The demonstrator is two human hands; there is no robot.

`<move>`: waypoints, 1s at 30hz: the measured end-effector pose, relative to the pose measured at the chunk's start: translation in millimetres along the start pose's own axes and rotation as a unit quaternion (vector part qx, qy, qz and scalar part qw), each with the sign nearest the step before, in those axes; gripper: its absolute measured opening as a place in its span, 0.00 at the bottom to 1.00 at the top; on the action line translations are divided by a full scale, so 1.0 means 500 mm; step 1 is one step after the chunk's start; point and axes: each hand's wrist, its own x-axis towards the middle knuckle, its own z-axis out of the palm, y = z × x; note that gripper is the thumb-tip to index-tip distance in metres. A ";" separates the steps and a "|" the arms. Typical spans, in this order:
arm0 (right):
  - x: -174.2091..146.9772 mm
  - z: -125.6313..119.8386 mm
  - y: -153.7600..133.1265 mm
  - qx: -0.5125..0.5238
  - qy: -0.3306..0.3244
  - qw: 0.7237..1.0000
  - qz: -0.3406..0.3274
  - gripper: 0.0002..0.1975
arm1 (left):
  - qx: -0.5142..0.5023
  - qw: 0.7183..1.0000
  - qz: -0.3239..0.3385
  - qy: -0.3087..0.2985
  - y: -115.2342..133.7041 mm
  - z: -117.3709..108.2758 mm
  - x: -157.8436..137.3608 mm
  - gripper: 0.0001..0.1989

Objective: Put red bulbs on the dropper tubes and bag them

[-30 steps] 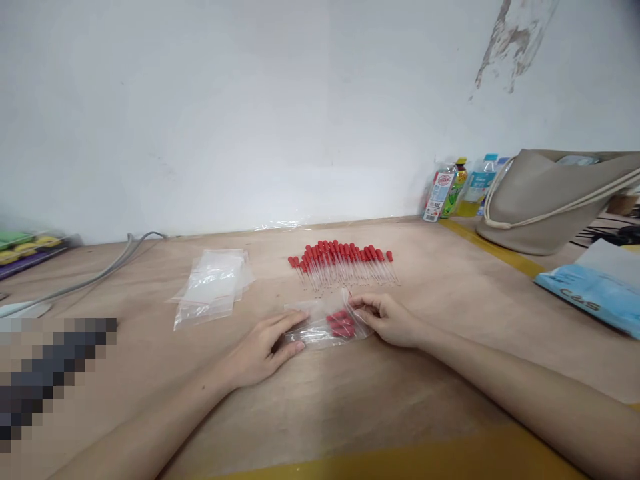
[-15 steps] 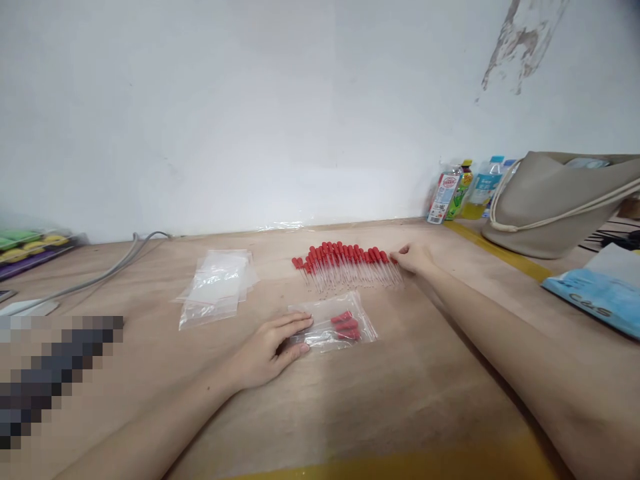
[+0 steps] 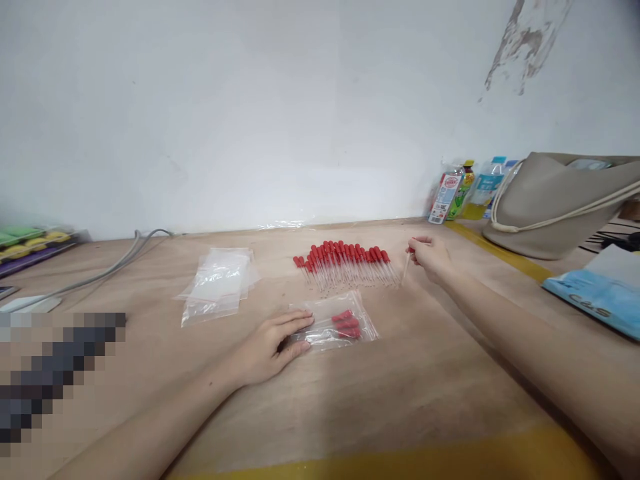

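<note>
My left hand (image 3: pixel 275 343) lies on the left end of a clear plastic bag (image 3: pixel 325 309), fingers stretched out and thumb apart. Inside that bag are glass droppers with red rubber bulbs (image 3: pixel 347 324) at the right end; three bulbs show. Behind it, a row of many red-bulbed droppers (image 3: pixel 345 260) lies side by side, tips toward me. Just right of the row, my right hand (image 3: pixel 429 255) pinches a single dropper (image 3: pixel 405 270) by its red bulb, its thin tube slanting down toward the table.
Left of the droppers is a stack of clear zip bags (image 3: pixel 220 283). A grey cable (image 3: pixel 113 267) runs along the left. Bottles and a carton (image 3: pixel 445 198), a beige bag (image 3: pixel 555 200) and a blue package (image 3: pixel 595 293) stand or lie at the right. The wall (image 3: pixel 250 120) closes the back.
My right hand has taken a dropper from the right end of the row and moved slightly right and up with it. My left hand stays on the bag.
</note>
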 end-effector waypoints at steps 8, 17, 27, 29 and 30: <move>-0.175 0.029 -0.005 0.248 -0.086 0.965 0.026 0.09 | 0.005 1.000 -0.002 -0.001 -0.001 0.000 0.002 0.20; -0.238 0.043 -0.012 0.312 -0.174 0.928 0.105 0.09 | 0.023 0.999 -0.029 -0.012 0.007 -0.005 -0.001 0.23; -0.244 0.064 0.016 0.008 -0.286 0.949 -0.130 0.11 | 0.016 0.999 -0.030 -0.011 0.008 -0.004 0.002 0.23; -0.238 0.076 0.014 0.023 -0.307 0.941 -0.144 0.10 | 0.017 0.999 -0.029 -0.010 0.009 -0.004 0.001 0.23; -0.236 0.081 0.013 0.032 -0.314 0.937 -0.148 0.09 | 0.016 0.999 -0.028 -0.010 0.009 -0.004 0.001 0.23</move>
